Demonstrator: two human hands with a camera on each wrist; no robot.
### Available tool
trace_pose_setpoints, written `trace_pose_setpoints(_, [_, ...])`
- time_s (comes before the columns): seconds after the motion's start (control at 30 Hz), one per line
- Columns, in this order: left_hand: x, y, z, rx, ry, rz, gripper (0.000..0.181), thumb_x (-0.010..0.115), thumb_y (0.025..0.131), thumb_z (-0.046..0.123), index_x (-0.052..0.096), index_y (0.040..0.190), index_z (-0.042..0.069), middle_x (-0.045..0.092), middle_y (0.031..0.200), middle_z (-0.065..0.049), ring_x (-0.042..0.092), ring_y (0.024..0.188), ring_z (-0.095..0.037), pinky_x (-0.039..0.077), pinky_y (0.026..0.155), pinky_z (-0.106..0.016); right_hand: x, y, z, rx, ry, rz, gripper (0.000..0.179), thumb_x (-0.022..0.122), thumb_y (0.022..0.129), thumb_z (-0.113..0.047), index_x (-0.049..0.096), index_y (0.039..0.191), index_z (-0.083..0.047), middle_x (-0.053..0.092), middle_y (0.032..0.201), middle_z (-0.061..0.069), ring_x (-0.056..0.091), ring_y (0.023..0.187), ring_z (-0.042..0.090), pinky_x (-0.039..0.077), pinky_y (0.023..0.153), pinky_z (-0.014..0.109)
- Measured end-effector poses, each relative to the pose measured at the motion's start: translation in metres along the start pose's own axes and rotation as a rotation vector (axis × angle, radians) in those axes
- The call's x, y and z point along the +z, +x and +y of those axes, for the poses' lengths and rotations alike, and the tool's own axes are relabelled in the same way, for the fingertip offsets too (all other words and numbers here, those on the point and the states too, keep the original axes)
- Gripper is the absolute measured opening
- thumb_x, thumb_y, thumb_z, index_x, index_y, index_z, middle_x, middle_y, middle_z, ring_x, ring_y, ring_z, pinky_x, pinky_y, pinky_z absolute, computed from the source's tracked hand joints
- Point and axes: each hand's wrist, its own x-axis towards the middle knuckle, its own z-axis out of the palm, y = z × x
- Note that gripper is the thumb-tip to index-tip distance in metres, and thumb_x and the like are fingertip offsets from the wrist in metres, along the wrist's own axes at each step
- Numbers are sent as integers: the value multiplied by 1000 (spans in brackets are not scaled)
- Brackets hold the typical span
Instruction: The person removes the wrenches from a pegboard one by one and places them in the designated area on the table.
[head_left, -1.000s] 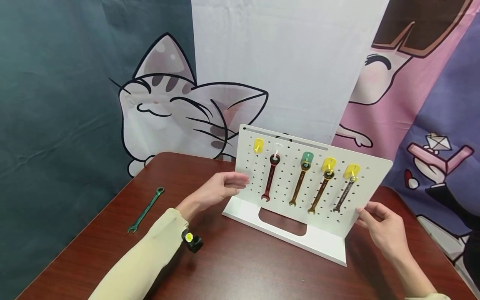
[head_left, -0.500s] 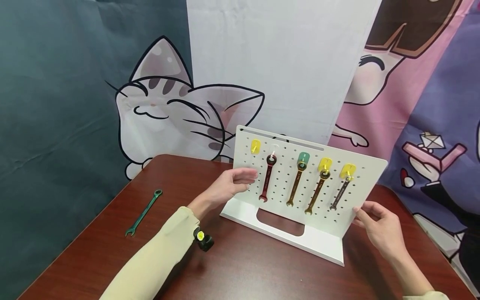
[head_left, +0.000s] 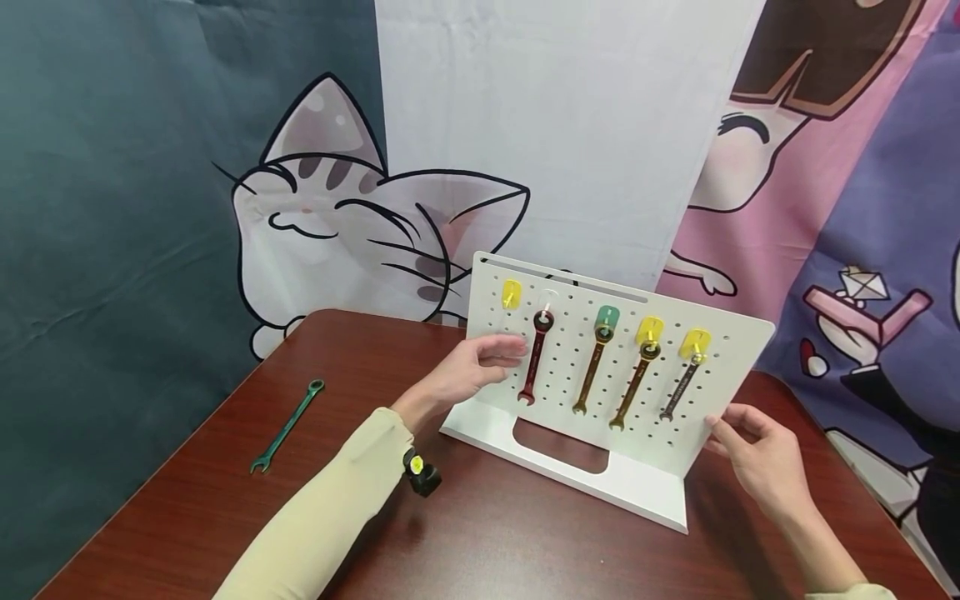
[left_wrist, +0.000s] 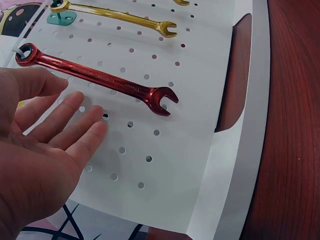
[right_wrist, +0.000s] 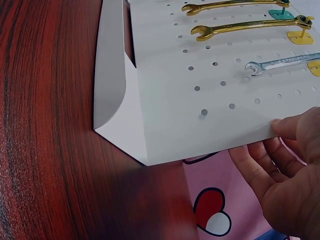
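Note:
A white pegboard stand is upright on the table, with wrenches hanging from its hooks. My left hand is in front of its left part, fingers extended and nothing in them. In the left wrist view those fingertips are just beside the red wrench. My right hand pinches the board's right edge, thumb on the front face and fingers behind it, as the right wrist view shows. Two gold wrenches and a smaller silver wrench hang to the right of the red one.
A green wrench lies on the dark red wooden table, left of my left forearm. One yellow hook at the board's upper left holds no wrench. Behind the table hangs a cartoon-printed cloth.
My left hand has moved right across the board's front, toward the red wrench. My right hand stays at the board's edge. The head view has shifted slightly.

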Motion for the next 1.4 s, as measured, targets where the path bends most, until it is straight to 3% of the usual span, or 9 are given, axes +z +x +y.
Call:
trace_pose_setpoints(0.27, [4,8,7,26,-14,-33,55,53,101,-9,49,155,0,58,153,-22,58,141,-37,49,118,-44,-3,1,2,14,3,6,19,69,101,-7,66,110,10,77,85,-4,75,68,0,62,65,19])
trace_pose_setpoints(0.73, [14,20,9,-5,-43,-24,52,63,100,-2,52,151,-2,65,144,-22,62,134,-30,53,113,-37,-1,0,2,-8,16,1,19,70,101,-7,66,108,9,70,83,-23,74,68,-1,63,66,19])
trace_pose_setpoints(0.97, [14,20,8,-25,-43,-41,50,62,101,-1,53,150,-1,68,141,-19,65,132,-30,50,117,-40,-1,0,2,-2,17,-8,20,70,101,-7,66,110,11,70,83,-23,75,69,-1,62,66,18])
trace_pose_setpoints(1.17, [13,17,6,-39,-118,-66,45,61,101,-1,56,146,-3,68,140,-23,70,126,-38,56,110,-41,-1,0,1,-6,5,-10,24,70,101,-8,65,112,13,69,83,-24,74,69,-1,63,66,19])
trace_pose_setpoints(1.4, [13,13,5,-72,-211,-72,44,60,104,1,55,148,-3,66,142,-25,72,122,-35,58,106,-48,-1,0,2,6,2,-10,20,68,102,-7,66,110,10,73,84,-17,75,68,0,63,67,19])
